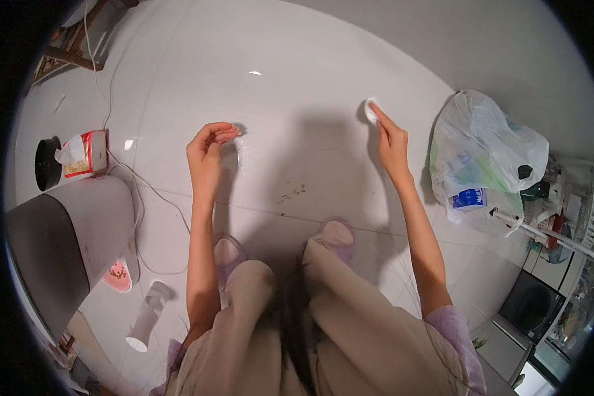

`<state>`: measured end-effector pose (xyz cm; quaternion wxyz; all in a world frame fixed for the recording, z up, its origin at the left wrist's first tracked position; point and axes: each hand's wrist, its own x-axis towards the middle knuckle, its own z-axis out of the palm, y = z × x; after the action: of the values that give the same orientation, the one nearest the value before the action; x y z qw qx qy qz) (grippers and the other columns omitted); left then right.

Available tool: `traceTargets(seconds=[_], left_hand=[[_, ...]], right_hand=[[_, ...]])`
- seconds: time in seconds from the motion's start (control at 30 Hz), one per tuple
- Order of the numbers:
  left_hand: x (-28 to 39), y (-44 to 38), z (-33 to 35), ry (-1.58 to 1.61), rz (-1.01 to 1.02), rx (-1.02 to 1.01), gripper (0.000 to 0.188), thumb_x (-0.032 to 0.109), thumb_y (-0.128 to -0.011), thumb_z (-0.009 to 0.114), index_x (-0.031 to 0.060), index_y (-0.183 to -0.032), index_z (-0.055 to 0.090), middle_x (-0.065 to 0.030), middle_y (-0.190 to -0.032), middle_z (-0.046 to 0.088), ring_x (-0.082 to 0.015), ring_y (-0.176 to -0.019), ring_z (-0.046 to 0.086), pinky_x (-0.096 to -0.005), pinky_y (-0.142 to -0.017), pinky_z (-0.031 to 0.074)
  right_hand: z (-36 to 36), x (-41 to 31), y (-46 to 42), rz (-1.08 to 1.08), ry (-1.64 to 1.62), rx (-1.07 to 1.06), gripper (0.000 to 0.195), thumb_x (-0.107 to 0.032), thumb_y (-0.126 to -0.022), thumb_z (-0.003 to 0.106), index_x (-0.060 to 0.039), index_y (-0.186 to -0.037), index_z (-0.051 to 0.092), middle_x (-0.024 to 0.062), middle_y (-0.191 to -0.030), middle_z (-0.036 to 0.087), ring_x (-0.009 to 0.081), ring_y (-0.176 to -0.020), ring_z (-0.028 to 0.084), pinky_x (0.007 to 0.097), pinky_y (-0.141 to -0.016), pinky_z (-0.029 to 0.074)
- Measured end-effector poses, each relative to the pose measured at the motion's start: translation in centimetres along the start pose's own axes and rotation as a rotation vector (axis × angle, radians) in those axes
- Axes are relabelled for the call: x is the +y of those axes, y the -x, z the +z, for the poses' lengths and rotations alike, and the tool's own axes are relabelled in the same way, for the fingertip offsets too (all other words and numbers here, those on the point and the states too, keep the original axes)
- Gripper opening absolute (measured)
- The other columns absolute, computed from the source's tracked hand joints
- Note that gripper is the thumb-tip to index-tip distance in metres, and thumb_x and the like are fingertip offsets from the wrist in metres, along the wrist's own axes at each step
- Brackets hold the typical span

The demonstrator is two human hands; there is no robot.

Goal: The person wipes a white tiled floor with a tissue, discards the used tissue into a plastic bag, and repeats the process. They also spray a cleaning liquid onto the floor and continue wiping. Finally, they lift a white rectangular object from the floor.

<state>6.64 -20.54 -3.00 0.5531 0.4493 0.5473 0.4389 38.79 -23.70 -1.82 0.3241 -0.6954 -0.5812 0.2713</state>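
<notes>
My right hand [392, 143] is shut on a small folded white tissue [371, 111], held over the white tiled floor [287, 74]. My left hand [208, 153] is bent over the floor with its fingers curled; whether anything small lies between them cannot be told. Below and right of its fingertips, the floor shows a shiny wet-looking patch [245, 156]. Dark crumbs or bits of dirt [293, 193] lie on the tiles between my two hands, in front of my slippers [337, 235].
At the left are a red tissue pack [95, 151], a black round object [47, 165], loose white cables [163, 195], a grey-and-white appliance [94, 218], a pink bowl with pellets [118, 277] and a white cylinder [149, 317]. A filled plastic bag [480, 143] stands at right beside a rack.
</notes>
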Motion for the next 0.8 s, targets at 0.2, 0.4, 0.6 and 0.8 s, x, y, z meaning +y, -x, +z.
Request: traceTargets(seconds=[0.2,0.4,0.6,0.8], left_hand=[[-0.1,-0.2,1.0,-0.023,-0.018,-0.012,0.042,-0.01,-0.068,0.027,-0.0096,-0.098,0.056,-0.016,-0.096,0.06,-0.023,-0.094,0.06,-0.0315,-0.089,0.045],[-0.7,-0.3,0.8,0.016,0.001,-0.03,0.043,-0.01,-0.067,0.028,-0.0093,-0.098,0.056,-0.0155,-0.095,0.061,-0.0225,-0.094,0.06,-0.0313,-0.09,0.045],[-0.1,-0.3,-1.0,0.016,0.021,0.006,0.042,-0.008,-0.067,0.029,-0.0096,-0.099,0.056,-0.016,-0.096,0.061,-0.0226,-0.094,0.06,-0.0314,-0.091,0.045],[0.0,-0.8,0.3,0.044,0.013,-0.003,0.041,-0.008,-0.068,0.028,-0.0106,-0.099,0.056,-0.0167,-0.096,0.061,-0.0226,-0.094,0.06,-0.0316,-0.09,0.045]], right_hand=[[5.6,3.5,2.9,-0.455,0.426,-0.22,0.047,0.009,-0.081,0.044,-0.0005,-0.126,0.043,0.0189,-0.129,0.045,0.0348,-0.121,0.042,0.0394,-0.098,0.039],[10.0,-1.1,8.8,-0.452,-0.096,-0.515,0.041,0.001,-0.084,0.046,-0.0032,-0.124,0.049,0.0179,-0.119,0.054,0.0286,-0.11,0.053,0.0371,-0.095,0.042],[-0.5,0.0,-1.4,0.078,-0.07,-0.141,0.029,-0.004,-0.086,0.044,-0.004,-0.111,0.06,0.0107,-0.088,0.066,0.0099,-0.072,0.055,0.0264,-0.066,0.046],[0.5,9.5,-6.5,-0.414,0.441,0.152,0.037,0.007,-0.08,0.042,0.0002,-0.115,0.054,0.0205,-0.117,0.055,0.0357,-0.114,0.048,0.0418,-0.098,0.038]])
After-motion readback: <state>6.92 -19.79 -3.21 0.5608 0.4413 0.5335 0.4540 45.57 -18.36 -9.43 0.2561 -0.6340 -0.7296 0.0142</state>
